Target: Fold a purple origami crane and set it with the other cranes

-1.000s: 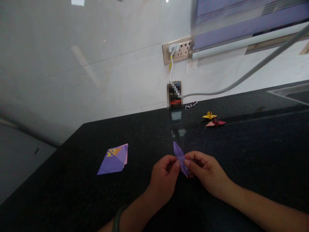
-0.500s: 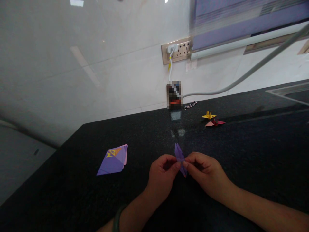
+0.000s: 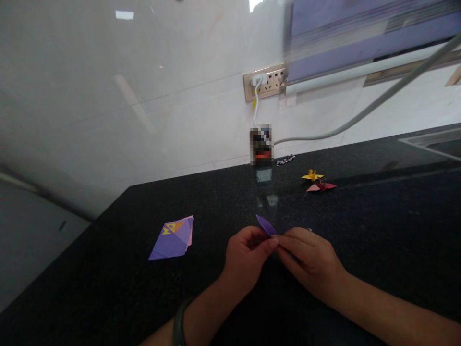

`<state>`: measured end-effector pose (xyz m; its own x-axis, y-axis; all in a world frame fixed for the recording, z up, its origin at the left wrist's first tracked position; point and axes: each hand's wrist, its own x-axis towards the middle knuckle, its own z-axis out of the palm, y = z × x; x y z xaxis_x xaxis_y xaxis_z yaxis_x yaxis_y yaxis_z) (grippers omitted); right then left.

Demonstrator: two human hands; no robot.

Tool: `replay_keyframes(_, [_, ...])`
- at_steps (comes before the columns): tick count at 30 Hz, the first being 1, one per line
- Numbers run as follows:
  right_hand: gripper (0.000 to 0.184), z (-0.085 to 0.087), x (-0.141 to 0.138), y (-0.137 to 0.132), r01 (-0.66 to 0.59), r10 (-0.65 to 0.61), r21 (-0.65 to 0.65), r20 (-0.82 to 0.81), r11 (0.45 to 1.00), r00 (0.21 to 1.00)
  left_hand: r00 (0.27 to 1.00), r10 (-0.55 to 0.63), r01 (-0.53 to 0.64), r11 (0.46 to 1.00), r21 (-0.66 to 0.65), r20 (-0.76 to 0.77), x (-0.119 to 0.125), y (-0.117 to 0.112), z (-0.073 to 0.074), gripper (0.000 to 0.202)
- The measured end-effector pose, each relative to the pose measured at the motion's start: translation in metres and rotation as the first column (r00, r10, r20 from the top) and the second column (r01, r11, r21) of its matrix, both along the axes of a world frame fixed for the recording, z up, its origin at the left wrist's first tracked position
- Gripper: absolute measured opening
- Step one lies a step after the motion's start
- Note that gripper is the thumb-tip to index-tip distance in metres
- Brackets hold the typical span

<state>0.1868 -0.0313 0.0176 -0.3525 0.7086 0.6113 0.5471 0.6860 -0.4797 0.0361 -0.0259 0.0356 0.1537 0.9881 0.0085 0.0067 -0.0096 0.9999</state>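
Both my hands meet over the black counter (image 3: 360, 226) and pinch a small folded purple paper (image 3: 265, 224). My left hand (image 3: 248, 257) grips it from the left with thumb and fingers closed. My right hand (image 3: 308, 259) grips it from the right, fingers pressed together. Only the paper's upper tip shows above my fingers; the lower part is hidden. A dark bangle (image 3: 179, 324) sits on my left wrist.
A folded purple and pink paper stack (image 3: 173, 238) lies to the left. A yellow paper crane (image 3: 312, 176) and a red one (image 3: 321, 186) sit at the back right. A wall socket (image 3: 264, 81) with a white cable, a small blurred object (image 3: 261, 144) and a grey hose (image 3: 360, 117) are behind.
The purple paper has tipped lower and flatter between my fingers; less of it shows. My hands have closed in together. The view shifted slightly.
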Motion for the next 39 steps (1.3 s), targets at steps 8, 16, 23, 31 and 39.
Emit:
replay_keyframes(8, [0.025,0.005,0.003,-0.002,-0.042,0.042,0.015,0.032,0.999,0.999,0.999,0.008,-0.008,1.0,0.007,0.033,0.005,0.006,0.007,0.013])
replay_keyframes(16, [0.005,0.014,0.001,-0.004,0.112,-0.189,-0.31,-0.23,0.944,0.955,0.992,-0.091,0.091,0.996,0.003,0.089,0.001,0.01,0.005,0.015])
replay_keyframes(23, [0.013,0.011,-0.004,0.002,-0.219,-0.034,-0.509,-0.441,0.832,0.897,0.964,-0.171,0.198,0.973,-0.12,0.202,0.003,0.004,-0.002,0.016])
replay_keyframes(31, [0.015,0.011,-0.005,0.001,-0.341,-0.128,-0.612,-0.592,0.714,0.796,0.92,-0.113,0.204,0.955,-0.215,0.375,0.004,0.002,-0.005,0.021])
replay_keyframes(39, [0.013,0.01,-0.005,-0.001,-0.281,-0.141,-0.594,-0.564,0.753,0.814,0.952,-0.089,0.141,0.977,-0.16,0.293,0.005,0.003,-0.006,0.018])
